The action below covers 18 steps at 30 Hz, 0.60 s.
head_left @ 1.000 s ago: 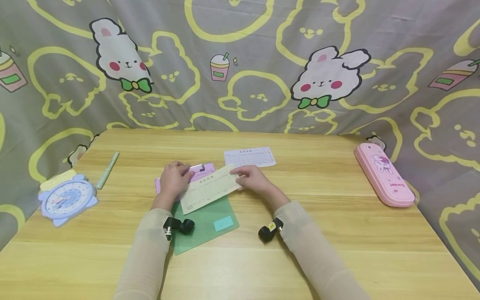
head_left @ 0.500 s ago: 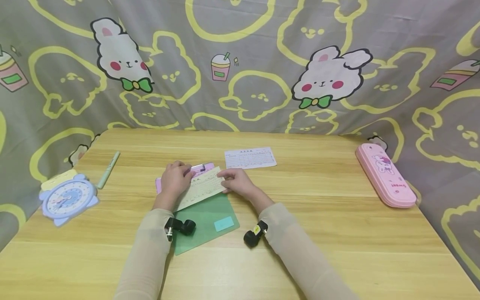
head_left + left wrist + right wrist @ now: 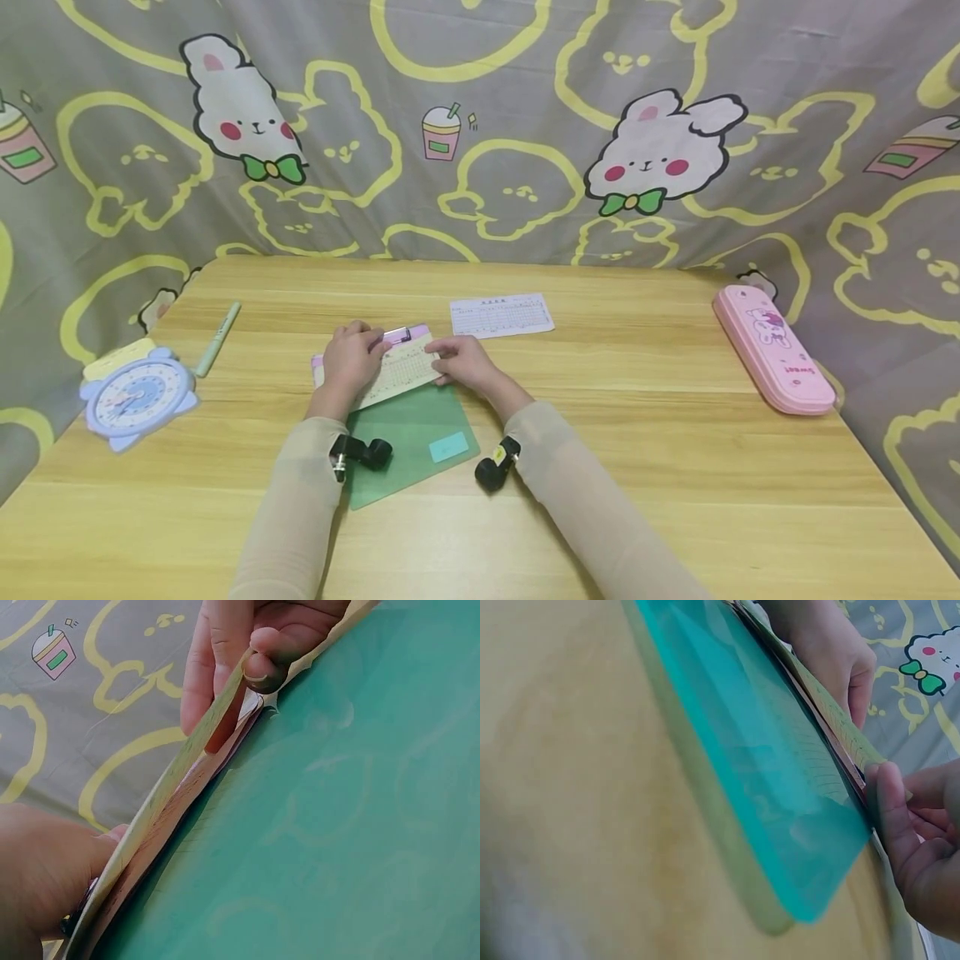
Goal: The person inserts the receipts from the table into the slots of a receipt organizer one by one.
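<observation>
At the middle of the table in the head view, my left hand (image 3: 351,358) grips the metal clip (image 3: 397,335) at the top of a pink-purple clipboard (image 3: 422,332). My right hand (image 3: 462,362) pinches the right edge of a pale yellow printed slip (image 3: 405,372), which lies over the clipboard. In the left wrist view the slip's edge (image 3: 161,791) stands a little apart from a pinkish sheet (image 3: 176,814) beneath it. Under these lies a translucent green plastic sheet (image 3: 408,437), bearing a light blue label (image 3: 448,447). My left palm hides part of the clipboard.
Behind my right hand lies a white printed slip (image 3: 501,316). On the left are a blue toy clock (image 3: 138,396), a yellow pad (image 3: 116,358) and a green pen (image 3: 218,340). A pink pencil case (image 3: 772,350) sits at the right. A patterned curtain (image 3: 525,108) borders the table.
My right hand has moved left with the yellow slip, bringing it over the clipboard and baring more of the green sheet. My left hand has stayed at the clip.
</observation>
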Tool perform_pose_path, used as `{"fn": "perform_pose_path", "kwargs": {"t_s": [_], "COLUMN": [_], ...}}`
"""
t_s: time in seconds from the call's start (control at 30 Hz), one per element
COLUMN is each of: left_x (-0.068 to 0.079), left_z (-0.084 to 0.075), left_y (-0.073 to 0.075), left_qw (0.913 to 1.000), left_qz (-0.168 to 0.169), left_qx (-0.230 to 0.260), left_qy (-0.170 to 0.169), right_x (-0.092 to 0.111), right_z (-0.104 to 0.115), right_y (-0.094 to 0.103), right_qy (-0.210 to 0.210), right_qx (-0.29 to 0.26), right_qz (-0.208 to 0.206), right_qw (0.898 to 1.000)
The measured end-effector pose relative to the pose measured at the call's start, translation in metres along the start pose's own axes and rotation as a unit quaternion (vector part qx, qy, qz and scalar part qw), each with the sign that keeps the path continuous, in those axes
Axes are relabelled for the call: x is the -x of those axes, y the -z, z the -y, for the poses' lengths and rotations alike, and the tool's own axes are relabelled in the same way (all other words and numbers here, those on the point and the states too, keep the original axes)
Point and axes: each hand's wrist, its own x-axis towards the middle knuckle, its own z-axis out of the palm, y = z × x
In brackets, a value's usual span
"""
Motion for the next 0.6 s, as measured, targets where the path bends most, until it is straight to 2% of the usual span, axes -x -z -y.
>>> {"fn": "perform_pose_path", "kwargs": {"t_s": [0.13, 0.4, 0.6], "left_x": [0.000, -0.002, -0.001], "left_z": [0.001, 0.002, 0.003], "left_y": [0.000, -0.001, -0.002], "left_qw": [0.9999, 0.9991, 0.9984], "left_qz": [-0.001, 0.011, 0.016], "left_qx": [-0.010, -0.037, -0.047], "left_qy": [-0.009, -0.021, -0.025], "right_x": [-0.007, 0.009, -0.003], "right_z": [-0.004, 0.024, 0.016], "right_y": [0.000, -0.002, -0.002], "right_qy": [-0.015, -0.029, -0.044], "right_qx": [0.003, 0.040, 0.028], "right_qz": [0.002, 0.006, 0.007], "right_qw": [1.000, 0.999, 0.999]}}
